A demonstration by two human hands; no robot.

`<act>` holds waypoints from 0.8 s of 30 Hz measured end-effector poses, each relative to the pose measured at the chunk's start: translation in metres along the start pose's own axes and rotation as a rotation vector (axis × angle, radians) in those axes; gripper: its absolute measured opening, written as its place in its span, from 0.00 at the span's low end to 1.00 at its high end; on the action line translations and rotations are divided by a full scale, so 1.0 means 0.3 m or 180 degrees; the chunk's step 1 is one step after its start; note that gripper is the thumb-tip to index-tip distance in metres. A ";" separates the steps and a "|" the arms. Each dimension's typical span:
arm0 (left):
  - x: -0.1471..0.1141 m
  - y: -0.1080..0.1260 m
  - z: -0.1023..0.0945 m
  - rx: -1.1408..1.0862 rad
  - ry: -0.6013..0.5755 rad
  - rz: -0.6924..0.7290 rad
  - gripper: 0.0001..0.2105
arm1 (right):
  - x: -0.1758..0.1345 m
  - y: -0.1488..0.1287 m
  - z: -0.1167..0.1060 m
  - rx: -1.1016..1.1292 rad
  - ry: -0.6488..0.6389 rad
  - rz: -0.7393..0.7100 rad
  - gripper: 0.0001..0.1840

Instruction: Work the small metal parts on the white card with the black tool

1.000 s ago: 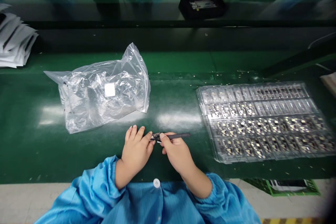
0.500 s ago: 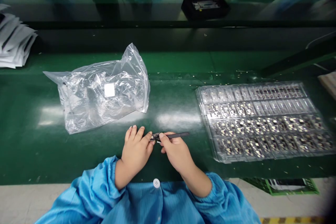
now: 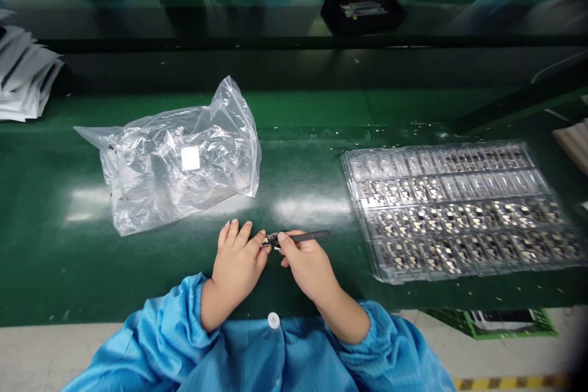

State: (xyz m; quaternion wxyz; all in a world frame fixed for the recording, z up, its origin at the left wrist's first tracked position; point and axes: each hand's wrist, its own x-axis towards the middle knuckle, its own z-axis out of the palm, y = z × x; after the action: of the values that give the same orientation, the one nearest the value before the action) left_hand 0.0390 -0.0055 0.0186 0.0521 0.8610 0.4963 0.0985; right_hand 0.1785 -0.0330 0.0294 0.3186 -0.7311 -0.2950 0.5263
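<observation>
Between my hands, just above or on the green bench, is a small circuit board (image 3: 271, 238), mostly covered by my fingers. My left hand (image 3: 237, 263) grips its left end between thumb and index finger, the other fingers stretched forward. In my right hand (image 3: 309, 264) are dark tweezers (image 3: 312, 236), pinched so that their back end points right and their tips meet the board. The tips themselves are hidden by my fingers. To the right lies a clear plastic tray (image 3: 399, 277) with rows of pockets, many holding similar small boards.
A clear plastic bag (image 3: 156, 196) with a white label lies ahead on the left. White sheets (image 3: 27, 73) are stacked at the far left. A black box (image 3: 362, 12) stands on the shelf behind. A green crate (image 3: 509, 335) sits below the bench edge at right.
Almost nothing differs. The whole view has shifted very slightly, while both hands, the board and the tweezers keep the same pose.
</observation>
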 end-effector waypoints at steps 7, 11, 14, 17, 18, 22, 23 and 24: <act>-0.002 -0.003 0.003 -0.0049 -0.0015 -0.0014 0.13 | 0.003 0.001 0.000 0.0000 0.0012 0.0008 0.18; -0.003 -0.002 0.004 -0.0057 0.0004 -0.0019 0.13 | 0.001 -0.002 0.000 -0.0010 0.0003 -0.0024 0.18; -0.002 -0.003 0.003 -0.0043 0.0019 -0.0009 0.12 | -0.001 -0.006 -0.001 -0.0059 -0.0008 -0.0038 0.18; -0.001 -0.003 0.001 -0.0037 0.0021 -0.0004 0.12 | -0.004 -0.006 -0.001 -0.0120 0.0003 -0.0082 0.18; -0.001 -0.003 0.001 -0.0036 0.0024 -0.0006 0.12 | -0.004 -0.006 -0.001 -0.0141 0.0017 -0.0101 0.18; 0.000 -0.001 0.000 -0.0008 0.0040 0.0004 0.12 | -0.007 -0.001 0.002 -0.0254 0.0074 -0.0156 0.18; 0.000 -0.001 -0.001 0.0003 0.0048 0.0013 0.12 | -0.008 0.001 0.004 -0.0275 0.0077 -0.0172 0.18; -0.001 -0.001 -0.001 0.0013 0.0062 0.0023 0.12 | -0.008 0.003 0.005 -0.0288 0.0086 -0.0193 0.18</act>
State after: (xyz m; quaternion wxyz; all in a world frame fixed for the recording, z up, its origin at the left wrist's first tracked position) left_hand 0.0386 -0.0055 0.0189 0.0452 0.8619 0.4939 0.1060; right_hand 0.1766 -0.0351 0.0299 0.3049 -0.7425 -0.3362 0.4926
